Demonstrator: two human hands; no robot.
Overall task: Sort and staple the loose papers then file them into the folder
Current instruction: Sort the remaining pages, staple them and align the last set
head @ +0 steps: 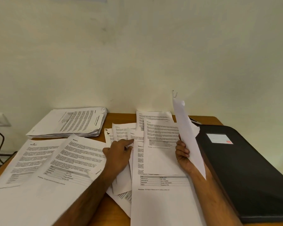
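Fingers (181,151) gripping raised sheets (189,137), others pressing loose papers (122,132); wooden desk (121,117), cream wall (137,54).

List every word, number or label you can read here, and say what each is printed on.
"Section 2": heading of the tilted sheet at left.
"Section 4": heading, partly covered, on the long sheet in the middle.
Body text and tables on all papers: too small to read.
Label on the black folder: lines only, no legible writing.

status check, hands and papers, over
Left hand fingering loose papers mid-desk. Right hand holds raised sheets. Folder shut, right side. Nothing blocking.
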